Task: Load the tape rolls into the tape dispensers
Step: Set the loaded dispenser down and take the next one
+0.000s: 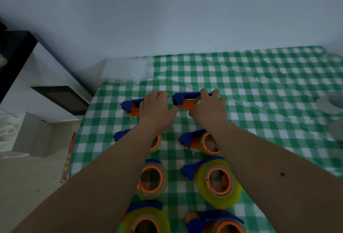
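Head view, forearms [259,158] covering loaded dispensers [217,180], checked cloth [259,77]

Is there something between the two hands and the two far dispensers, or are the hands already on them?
Nothing visible stands between them. The left hand rests on the far left dispenser, and the right hand has its fingers curled over the far right dispenser. Whether these two hold tape is hidden by the hands.

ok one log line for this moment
left hand: grips far-left dispenser | right hand: grips far-right dispenser | nearer dispensers: hold tape rolls | surface: checked cloth
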